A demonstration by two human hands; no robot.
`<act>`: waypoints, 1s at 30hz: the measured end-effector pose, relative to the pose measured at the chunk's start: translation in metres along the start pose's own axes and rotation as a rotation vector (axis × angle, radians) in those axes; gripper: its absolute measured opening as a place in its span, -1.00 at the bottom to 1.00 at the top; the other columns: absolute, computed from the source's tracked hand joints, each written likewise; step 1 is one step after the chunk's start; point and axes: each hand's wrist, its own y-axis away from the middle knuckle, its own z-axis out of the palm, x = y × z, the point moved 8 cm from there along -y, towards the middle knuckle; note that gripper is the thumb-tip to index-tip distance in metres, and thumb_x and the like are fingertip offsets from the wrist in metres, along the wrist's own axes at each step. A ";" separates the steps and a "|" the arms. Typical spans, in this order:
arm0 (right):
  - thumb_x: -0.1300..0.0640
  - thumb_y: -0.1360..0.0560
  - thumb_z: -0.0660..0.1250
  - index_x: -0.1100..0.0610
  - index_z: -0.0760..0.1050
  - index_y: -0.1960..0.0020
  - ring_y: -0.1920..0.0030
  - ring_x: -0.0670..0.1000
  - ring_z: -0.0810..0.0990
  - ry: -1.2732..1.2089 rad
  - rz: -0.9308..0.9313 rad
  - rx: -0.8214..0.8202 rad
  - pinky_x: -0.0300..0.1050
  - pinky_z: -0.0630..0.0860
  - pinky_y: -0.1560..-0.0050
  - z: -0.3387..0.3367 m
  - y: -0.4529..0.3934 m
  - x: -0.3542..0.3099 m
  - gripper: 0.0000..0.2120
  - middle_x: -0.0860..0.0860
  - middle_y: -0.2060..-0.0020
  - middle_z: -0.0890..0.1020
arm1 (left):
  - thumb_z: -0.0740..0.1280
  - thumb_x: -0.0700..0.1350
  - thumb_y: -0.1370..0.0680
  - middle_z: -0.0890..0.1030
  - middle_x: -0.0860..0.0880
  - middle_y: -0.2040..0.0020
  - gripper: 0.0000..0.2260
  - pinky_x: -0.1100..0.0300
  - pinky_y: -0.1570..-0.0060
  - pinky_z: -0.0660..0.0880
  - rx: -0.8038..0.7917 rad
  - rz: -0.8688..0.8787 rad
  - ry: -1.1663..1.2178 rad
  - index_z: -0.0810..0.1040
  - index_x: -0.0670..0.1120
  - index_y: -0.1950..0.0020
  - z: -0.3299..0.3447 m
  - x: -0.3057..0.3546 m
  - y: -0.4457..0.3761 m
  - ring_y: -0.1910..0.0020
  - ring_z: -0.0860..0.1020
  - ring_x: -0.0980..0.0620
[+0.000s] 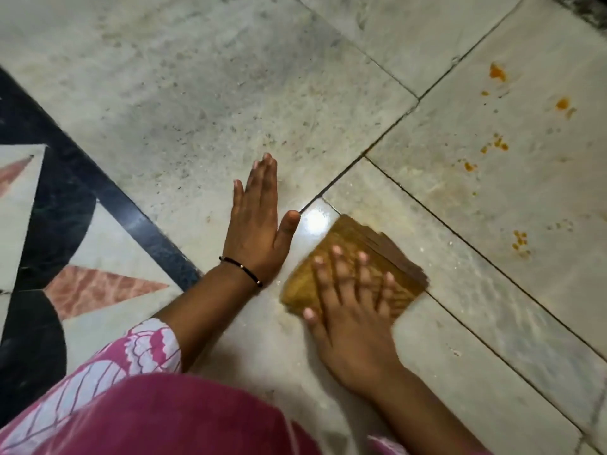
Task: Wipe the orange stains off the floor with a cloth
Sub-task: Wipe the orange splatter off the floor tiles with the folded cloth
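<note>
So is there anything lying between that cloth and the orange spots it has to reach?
Nothing visible. Only bare marble floor and tile joints lie between the cloth under the right hand and the orange stains up to its right.

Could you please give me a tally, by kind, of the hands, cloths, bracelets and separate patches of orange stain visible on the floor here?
Hands: 2, left hand flat on the floor, right hand pressing the cloth
Cloths: 1, yellow-brown cloth
Bracelets: 1, black bracelet on the left wrist
Orange stain patches: about 6, for example; smaller specks are hard to separate
Total: about 10
</note>
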 end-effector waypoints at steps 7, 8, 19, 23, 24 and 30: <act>-0.22 -0.60 -0.07 -0.15 -0.13 -0.54 -0.53 0.06 -0.23 -0.044 -0.004 -0.054 0.16 -0.31 -0.43 -0.041 -0.158 0.065 -0.44 -0.08 -0.55 -0.15 | -0.29 0.33 -0.53 0.04 -0.12 -0.55 -0.23 0.00 -0.49 -0.15 -0.055 0.017 -0.049 -0.01 -0.19 -0.54 0.002 0.000 0.001 -0.53 -0.01 -0.02; -0.22 -0.60 -0.06 -0.15 -0.15 -0.54 -0.53 0.07 -0.24 -0.078 0.112 -0.047 0.18 -0.30 -0.44 -0.047 -0.162 0.097 -0.43 -0.07 -0.55 -0.16 | -0.30 0.33 -0.52 0.04 -0.10 -0.55 -0.23 0.00 -0.49 -0.16 -0.075 0.027 -0.069 -0.01 -0.17 -0.54 0.004 0.001 0.002 -0.53 -0.01 -0.01; -0.22 -0.56 -0.12 -0.02 -0.15 -0.56 -0.52 0.17 -0.22 -0.055 0.533 0.052 0.33 -0.23 -0.40 -0.028 -0.036 0.100 -0.37 0.02 -0.55 -0.13 | -0.29 0.31 -0.55 0.05 -0.07 -0.55 -0.26 -0.05 -0.49 -0.15 -0.058 0.044 -0.055 0.03 -0.16 -0.54 0.002 0.004 0.000 -0.53 -0.02 0.00; -0.20 -0.60 -0.07 -0.01 -0.14 -0.56 -0.52 0.19 -0.20 -0.097 0.502 0.030 0.32 -0.21 -0.40 -0.052 -0.146 0.127 -0.39 0.05 -0.55 -0.11 | -0.28 0.29 -0.56 0.09 -0.08 -0.54 -0.28 -0.05 -0.49 -0.12 -0.098 0.093 -0.040 0.06 -0.17 -0.54 0.007 0.006 0.004 -0.53 0.01 -0.01; -0.21 -0.60 -0.08 -0.01 -0.16 -0.56 -0.52 0.20 -0.20 -0.075 0.423 -0.016 0.32 -0.22 -0.40 -0.054 -0.170 0.117 -0.39 0.05 -0.55 -0.13 | -0.28 0.29 -0.56 0.09 -0.08 -0.54 -0.28 -0.05 -0.49 -0.11 -0.095 0.100 -0.044 0.06 -0.17 -0.54 0.006 0.007 0.004 -0.53 0.01 0.00; -0.32 -0.53 -0.22 -0.14 -0.22 -0.54 -0.52 0.11 -0.26 0.212 -0.450 -0.094 0.25 -0.31 -0.41 -0.029 -0.112 0.038 -0.37 -0.03 -0.55 -0.17 | -0.23 0.25 -0.58 0.14 -0.10 -0.53 -0.32 -0.04 -0.49 -0.08 -0.087 0.124 -0.013 0.09 -0.17 -0.53 0.002 0.006 0.003 -0.53 0.04 -0.01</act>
